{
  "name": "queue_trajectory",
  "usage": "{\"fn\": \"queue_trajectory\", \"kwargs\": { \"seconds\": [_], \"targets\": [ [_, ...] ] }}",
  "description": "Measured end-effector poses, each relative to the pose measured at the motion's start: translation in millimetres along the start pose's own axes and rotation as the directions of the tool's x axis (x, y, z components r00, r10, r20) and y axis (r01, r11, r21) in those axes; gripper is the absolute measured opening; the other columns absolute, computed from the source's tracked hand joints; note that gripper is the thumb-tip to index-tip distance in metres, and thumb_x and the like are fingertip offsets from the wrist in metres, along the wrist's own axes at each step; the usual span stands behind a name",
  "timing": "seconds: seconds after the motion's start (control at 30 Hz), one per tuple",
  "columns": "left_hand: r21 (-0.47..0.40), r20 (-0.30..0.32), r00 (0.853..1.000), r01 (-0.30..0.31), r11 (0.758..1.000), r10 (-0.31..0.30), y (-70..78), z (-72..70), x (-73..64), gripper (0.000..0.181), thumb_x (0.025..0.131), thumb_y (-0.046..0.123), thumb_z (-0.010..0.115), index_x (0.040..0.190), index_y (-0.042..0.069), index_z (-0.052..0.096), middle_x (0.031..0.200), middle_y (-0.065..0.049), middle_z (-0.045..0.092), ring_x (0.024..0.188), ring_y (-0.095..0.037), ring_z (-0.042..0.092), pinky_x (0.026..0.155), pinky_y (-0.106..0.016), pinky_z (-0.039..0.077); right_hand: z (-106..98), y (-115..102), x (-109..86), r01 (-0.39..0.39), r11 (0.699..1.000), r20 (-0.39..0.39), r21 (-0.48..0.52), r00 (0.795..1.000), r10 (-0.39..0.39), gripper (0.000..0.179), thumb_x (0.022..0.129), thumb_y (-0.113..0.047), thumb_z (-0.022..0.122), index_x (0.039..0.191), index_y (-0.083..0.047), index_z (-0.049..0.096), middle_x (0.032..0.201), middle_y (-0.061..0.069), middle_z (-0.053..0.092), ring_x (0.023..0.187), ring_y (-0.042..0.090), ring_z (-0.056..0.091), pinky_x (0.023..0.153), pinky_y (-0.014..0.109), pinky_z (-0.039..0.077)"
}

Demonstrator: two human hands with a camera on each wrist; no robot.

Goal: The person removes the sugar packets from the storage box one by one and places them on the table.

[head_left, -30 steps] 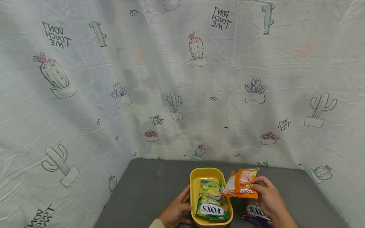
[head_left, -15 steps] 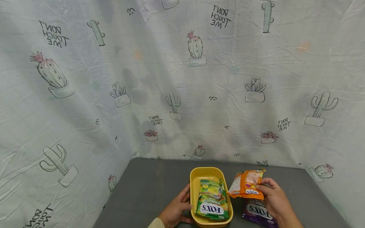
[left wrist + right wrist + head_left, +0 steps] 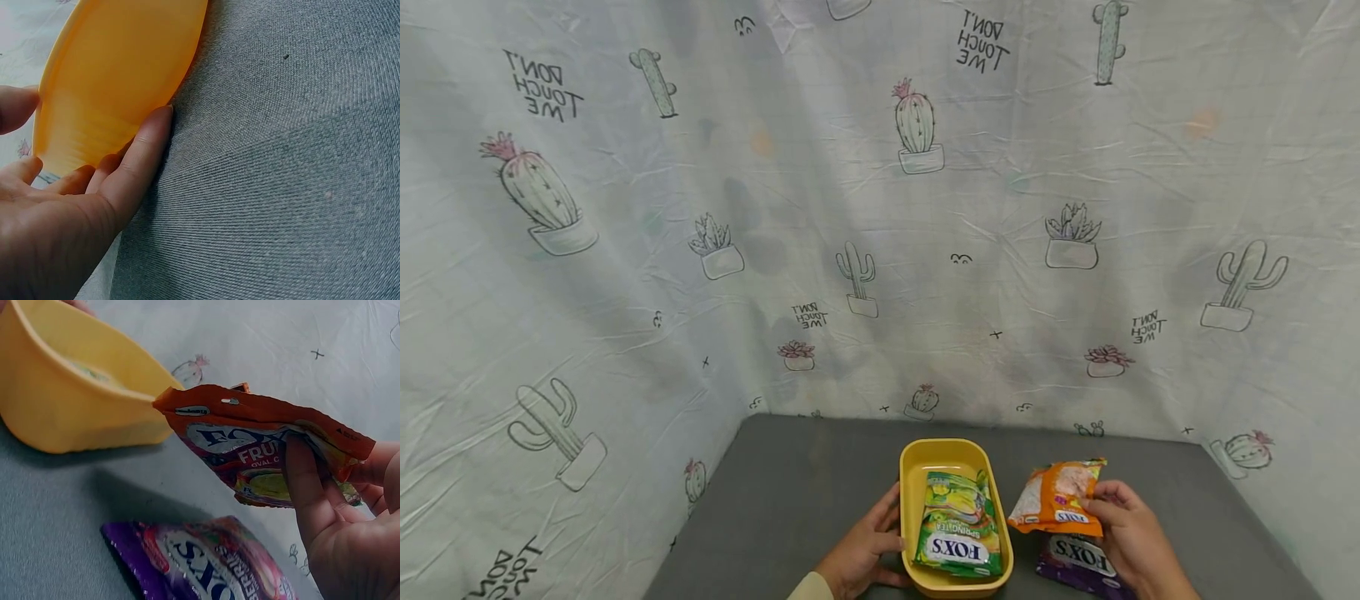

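Observation:
A yellow plastic tub (image 3: 912,467) stands on the grey table, with a green Fox's Spring Tea candy bag (image 3: 958,517) lying inside. My left hand (image 3: 868,546) holds the tub from its left side; in the left wrist view its fingers (image 3: 140,153) curve along the outer wall. To the right of the tub, my right hand (image 3: 1131,529) pinches an orange Fox's candy bag (image 3: 1060,497) by its right side. The bag hangs above a purple Fox's candy bag (image 3: 200,562), which lies on the table and is partly covered by the right hand in the head view.
The grey cloth-covered table (image 3: 797,483) runs back to a white curtain (image 3: 880,208) printed with cacti. That curtain also encloses the left and right sides.
My right hand has carried the orange candy bag rightward from the tub's rim and slightly nearer, over the purple bag. The left hand and the tub stay put.

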State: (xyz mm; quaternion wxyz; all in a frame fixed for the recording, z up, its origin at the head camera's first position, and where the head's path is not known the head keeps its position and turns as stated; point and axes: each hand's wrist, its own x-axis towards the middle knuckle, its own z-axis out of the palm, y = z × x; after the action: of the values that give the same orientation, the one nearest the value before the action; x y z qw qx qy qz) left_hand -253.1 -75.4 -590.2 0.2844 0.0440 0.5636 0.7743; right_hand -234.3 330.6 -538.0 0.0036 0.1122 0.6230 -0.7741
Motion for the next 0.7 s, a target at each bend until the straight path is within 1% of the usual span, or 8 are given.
{"fn": "queue_trajectory", "kwargs": {
  "seconds": [0.1, 0.2, 0.27, 0.47, 0.57, 0.7],
  "targets": [
    [0.002, 0.001, 1.000, 0.002, 1.000, -0.002, 0.3, -0.1, -0.2, 0.098, 0.094, -0.006, 0.058, 0.178, 0.018, 0.013, 0.177, -0.022, 0.021, 0.139, -0.045, 0.051, 0.084, -0.078, 0.053, -4.0, 2.2, -0.6, -0.040, 0.999, 0.000, 0.004, 0.999, 0.040, 0.015, 0.107, 0.006, 0.054, 0.103, -0.008, 0.053, 0.101, 0.008, 0.050, 0.082, 0.018, 0.059, 0.068, 0.035, 0.055],
    [0.002, 0.002, 1.000, 0.005, 1.000, -0.005, 0.7, -0.3, -0.8, 0.098, 0.094, -0.006, 0.058, 0.178, 0.018, 0.013, 0.177, -0.022, 0.021, 0.137, -0.045, 0.053, 0.084, -0.078, 0.053, -8.4, 2.9, -1.3, -0.092, 0.996, 0.006, 0.002, 0.996, 0.092, 0.014, 0.109, 0.003, 0.054, 0.104, -0.011, 0.051, 0.106, 0.008, 0.050, 0.084, 0.020, 0.059, 0.070, 0.037, 0.054],
    [0.003, 0.000, 1.000, 0.005, 1.000, -0.005, 0.2, -0.2, -0.9, 0.098, 0.094, -0.006, 0.058, 0.178, 0.018, 0.013, 0.177, -0.022, 0.021, 0.138, -0.045, 0.053, 0.084, -0.078, 0.053, -11.9, 3.9, -1.4, -0.112, 0.994, 0.013, 0.003, 0.994, 0.112, 0.014, 0.109, 0.001, 0.053, 0.104, -0.012, 0.051, 0.108, 0.009, 0.052, 0.087, 0.021, 0.061, 0.072, 0.039, 0.056],
    [0.002, -0.007, 1.000, 0.004, 1.000, -0.004, -0.1, 0.9, -0.9, 0.098, 0.094, -0.005, 0.058, 0.178, 0.018, 0.014, 0.177, -0.021, 0.021, 0.143, -0.047, 0.048, 0.085, -0.077, 0.053, -22.2, 7.8, -0.8, -0.132, 0.991, 0.005, -0.009, 0.991, 0.132, 0.016, 0.111, 0.001, 0.050, 0.104, -0.013, 0.051, 0.116, 0.010, 0.052, 0.093, 0.023, 0.066, 0.078, 0.042, 0.060],
    [0.003, -0.012, 1.000, 0.003, 1.000, -0.003, 0.1, 1.1, -0.8, 0.098, 0.093, -0.005, 0.058, 0.178, 0.018, 0.014, 0.177, -0.021, 0.021, 0.143, -0.047, 0.048, 0.084, -0.077, 0.053, -28.1, 9.7, -0.2, -0.152, 0.988, 0.004, -0.021, 0.988, 0.152, 0.016, 0.111, 0.000, 0.049, 0.105, -0.014, 0.050, 0.113, 0.009, 0.051, 0.092, 0.023, 0.063, 0.079, 0.042, 0.058],
    [0.001, -0.017, 1.000, 0.004, 1.000, -0.004, -0.6, 0.4, 0.3, 0.098, 0.093, -0.005, 0.059, 0.178, 0.019, 0.015, 0.177, -0.021, 0.022, 0.140, -0.046, 0.050, 0.083, -0.077, 0.054, -35.5, 13.5, 0.6, -0.176, 0.982, -0.004, -0.062, 0.984, 0.176, 0.014, 0.110, 0.002, 0.049, 0.105, -0.011, 0.050, 0.111, 0.008, 0.052, 0.095, 0.022, 0.059, 0.082, 0.040, 0.056]
  ]
}}
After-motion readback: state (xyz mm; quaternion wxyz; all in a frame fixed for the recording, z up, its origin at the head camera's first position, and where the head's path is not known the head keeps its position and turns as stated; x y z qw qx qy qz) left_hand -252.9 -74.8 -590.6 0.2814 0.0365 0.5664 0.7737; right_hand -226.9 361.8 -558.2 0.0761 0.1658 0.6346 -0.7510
